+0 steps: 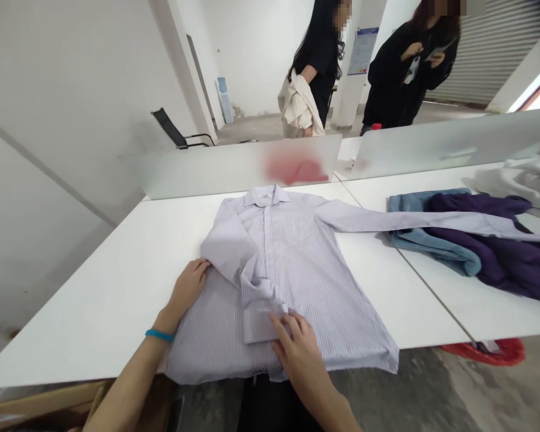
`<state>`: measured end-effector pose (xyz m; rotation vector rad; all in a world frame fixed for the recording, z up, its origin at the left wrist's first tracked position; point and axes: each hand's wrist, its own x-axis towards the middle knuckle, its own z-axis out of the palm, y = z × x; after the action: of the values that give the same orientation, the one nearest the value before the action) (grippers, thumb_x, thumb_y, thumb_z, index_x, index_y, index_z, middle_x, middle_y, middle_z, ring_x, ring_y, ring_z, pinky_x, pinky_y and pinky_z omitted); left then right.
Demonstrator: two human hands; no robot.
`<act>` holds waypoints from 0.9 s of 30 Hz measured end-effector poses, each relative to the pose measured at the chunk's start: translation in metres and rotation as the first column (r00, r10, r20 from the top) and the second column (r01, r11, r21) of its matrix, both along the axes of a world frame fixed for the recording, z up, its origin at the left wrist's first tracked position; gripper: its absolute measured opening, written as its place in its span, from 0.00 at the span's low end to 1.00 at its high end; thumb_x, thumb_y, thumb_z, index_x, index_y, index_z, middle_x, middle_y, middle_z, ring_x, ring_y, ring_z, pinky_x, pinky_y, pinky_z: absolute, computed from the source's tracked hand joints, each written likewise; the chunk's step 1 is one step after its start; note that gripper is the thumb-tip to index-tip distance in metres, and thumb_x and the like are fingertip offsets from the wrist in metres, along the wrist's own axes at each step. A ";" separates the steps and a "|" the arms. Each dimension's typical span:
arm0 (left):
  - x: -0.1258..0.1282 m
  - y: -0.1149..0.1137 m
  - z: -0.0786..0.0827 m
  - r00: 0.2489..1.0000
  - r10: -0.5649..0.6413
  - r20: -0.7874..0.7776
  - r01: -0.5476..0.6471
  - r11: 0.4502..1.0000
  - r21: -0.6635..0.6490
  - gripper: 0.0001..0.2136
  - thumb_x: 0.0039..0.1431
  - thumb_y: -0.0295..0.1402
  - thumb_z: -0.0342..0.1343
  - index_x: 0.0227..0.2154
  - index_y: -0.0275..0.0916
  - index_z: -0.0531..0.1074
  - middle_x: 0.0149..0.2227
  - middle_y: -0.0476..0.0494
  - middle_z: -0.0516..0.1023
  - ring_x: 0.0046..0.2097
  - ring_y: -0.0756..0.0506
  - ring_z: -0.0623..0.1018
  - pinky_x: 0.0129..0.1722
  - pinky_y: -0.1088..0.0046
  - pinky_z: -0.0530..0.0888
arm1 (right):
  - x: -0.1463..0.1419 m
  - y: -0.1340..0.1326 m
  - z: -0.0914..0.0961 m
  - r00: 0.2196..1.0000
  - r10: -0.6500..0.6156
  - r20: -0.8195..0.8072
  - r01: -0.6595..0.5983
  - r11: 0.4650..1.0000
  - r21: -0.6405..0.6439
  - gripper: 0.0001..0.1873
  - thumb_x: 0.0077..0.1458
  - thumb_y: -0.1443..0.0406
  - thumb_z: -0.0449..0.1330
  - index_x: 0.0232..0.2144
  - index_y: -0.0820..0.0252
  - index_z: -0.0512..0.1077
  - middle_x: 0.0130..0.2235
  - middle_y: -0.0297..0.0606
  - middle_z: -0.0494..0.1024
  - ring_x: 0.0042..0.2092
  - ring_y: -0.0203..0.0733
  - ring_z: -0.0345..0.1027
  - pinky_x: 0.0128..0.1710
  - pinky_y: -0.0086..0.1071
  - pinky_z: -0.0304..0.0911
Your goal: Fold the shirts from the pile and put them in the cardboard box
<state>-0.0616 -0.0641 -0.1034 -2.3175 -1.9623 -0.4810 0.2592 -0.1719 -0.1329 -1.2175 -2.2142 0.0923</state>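
A pale striped button-up shirt point(292, 258) lies front side up on the white table, its collar at the far end and its hem over the near edge. One sleeve is folded inward across the front, with its cuff point(256, 324) near the hem. The other sleeve stretches out to the right. My left hand point(191, 283) is closed at the shirt's left edge, fingertips on the fabric by the sleeve fold; its thumb is hidden. My right hand point(299, 342) rests on the cuff, fingers stretched out and apart.
Blue and purple garments point(490, 240) lie at the right, under the shirt's outstretched sleeve. A frosted divider point(234, 165) runs along the table's back edge. Two people stand beyond it, one carrying cream cloth point(299, 102). A red-rimmed bin point(506, 353) stands below the front edge.
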 end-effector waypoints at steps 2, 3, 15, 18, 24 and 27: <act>-0.001 0.001 -0.005 1.000 -0.012 -0.008 0.012 1.000 0.025 0.17 0.60 0.30 0.41 0.45 0.38 0.73 0.49 0.35 0.74 0.50 0.38 0.72 0.51 0.56 0.70 | 0.005 0.009 -0.006 0.999 -0.022 0.036 0.022 1.000 0.013 0.22 0.58 0.69 0.55 0.55 0.57 0.67 0.40 0.45 0.72 0.40 0.48 0.67 0.36 0.41 0.70; 0.000 0.001 -0.006 1.000 -0.022 -0.016 0.022 1.000 0.020 0.17 0.61 0.31 0.41 0.46 0.39 0.73 0.50 0.35 0.73 0.51 0.37 0.71 0.51 0.54 0.70 | 0.008 0.013 -0.007 0.999 -0.023 0.048 0.022 1.000 0.019 0.20 0.58 0.68 0.54 0.53 0.57 0.68 0.38 0.45 0.72 0.38 0.47 0.67 0.33 0.39 0.69; 0.015 0.050 -0.006 0.986 -0.122 0.117 0.133 0.987 -0.091 0.22 0.64 0.42 0.38 0.49 0.33 0.69 0.54 0.33 0.71 0.59 0.37 0.66 0.60 0.52 0.60 | 0.040 0.022 0.047 0.196 -0.515 -0.834 -0.367 0.750 -0.550 0.16 0.54 0.53 0.59 0.26 0.58 0.66 0.23 0.30 0.66 0.24 0.33 0.60 0.25 0.28 0.61; 0.006 0.057 -0.013 0.984 -0.054 0.172 0.065 0.996 -0.058 0.25 0.64 0.43 0.36 0.54 0.31 0.65 0.60 0.32 0.63 0.63 0.38 0.61 0.62 0.54 0.58 | 0.056 0.009 0.041 -0.074 -0.648 -0.758 -0.499 0.682 -0.534 0.18 0.42 0.53 0.67 0.24 0.59 0.68 0.23 0.31 0.69 0.21 0.31 0.57 0.22 0.27 0.59; -0.005 0.058 -0.017 0.925 0.153 0.347 -0.154 0.988 -0.026 0.26 0.64 0.42 0.34 0.57 0.31 0.62 0.61 0.33 0.64 0.62 0.40 0.64 0.61 0.57 0.60 | 0.065 -0.041 0.011 0.036 -0.765 -0.643 -0.577 0.510 -0.638 0.22 0.44 0.51 0.67 0.34 0.61 0.73 0.31 0.39 0.78 0.25 0.36 0.67 0.27 0.30 0.63; -0.006 0.061 -0.018 0.946 0.095 0.310 -0.090 0.995 -0.033 0.22 0.60 0.39 0.40 0.51 0.36 0.69 0.58 0.38 0.69 0.59 0.40 0.67 0.60 0.58 0.62 | 0.064 -0.057 0.001 0.123 -0.820 -0.559 -0.423 0.466 -0.777 0.27 0.47 0.46 0.62 0.40 0.61 0.72 0.39 0.43 0.78 0.34 0.44 0.73 0.35 0.35 0.68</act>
<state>-0.0673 -0.0035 -0.1212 -2.2617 -2.2040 -0.8710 0.3237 -0.2288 -0.1319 -1.2920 -0.4527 1.6209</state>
